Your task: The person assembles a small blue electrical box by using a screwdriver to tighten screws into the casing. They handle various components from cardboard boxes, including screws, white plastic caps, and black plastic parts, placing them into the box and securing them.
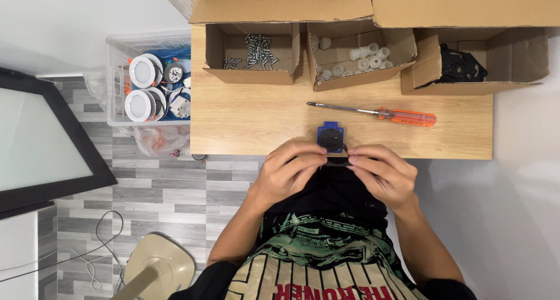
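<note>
Head view, held part: a small blue socket piece (330, 138) with a round dark face is sitting at the near edge of the wooden worktop (251, 119), just past the person's fingertips, and both hands are pinching its near, black lower edge.
Left hand: the left hand (290, 174) is curling its fingers (308, 154) closed on the left side of that lower edge.
Right hand: the right hand (385, 174) is closing its fingers (364, 158) on the right side, thumb and forefinger gripping a thin dark bit there; what that bit is cannot be told.
Key relation: the blue socket piece is lying straight ahead of both sets of fingertips, its long axis running away from the person; both hands are touching it, so neither is nearer.
Screwdriver: an orange-handled screwdriver (402, 115) is lying crosswise beyond the piece, handle to the right, nearer the right hand, untouched.
Boxes: cardboard boxes along the far edge are holding screws (256, 49), white plastic caps (359, 58) and black parts (461, 66).
Floor side: a clear bin (116, 78) of round white lamps is standing left of the worktop.
</note>
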